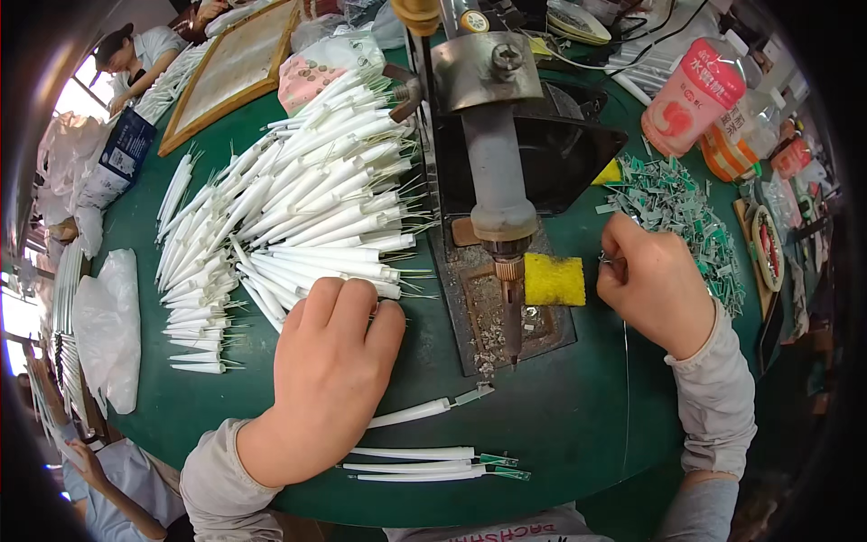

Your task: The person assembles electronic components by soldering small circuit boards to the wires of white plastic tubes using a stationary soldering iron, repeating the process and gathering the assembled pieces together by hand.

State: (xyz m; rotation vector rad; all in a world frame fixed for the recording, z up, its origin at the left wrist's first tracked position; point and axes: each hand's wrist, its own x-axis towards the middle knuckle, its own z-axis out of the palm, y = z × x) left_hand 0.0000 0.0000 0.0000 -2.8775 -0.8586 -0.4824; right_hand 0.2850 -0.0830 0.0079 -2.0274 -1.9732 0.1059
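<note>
Left hand curls, its hold I cannot tell; right hand pinches one thin wire; four white tubes, lower centre.

Tube pile left of soldering iron, circuit-board heap right.

Has left hand at near edge of white tube pile, fingers curled. Holds thin wire in right hand, near heap of small green pieces. Has soldering iron pointing down between hands, yellow sponge beside it; nearer body, four tubes on green table.
</note>
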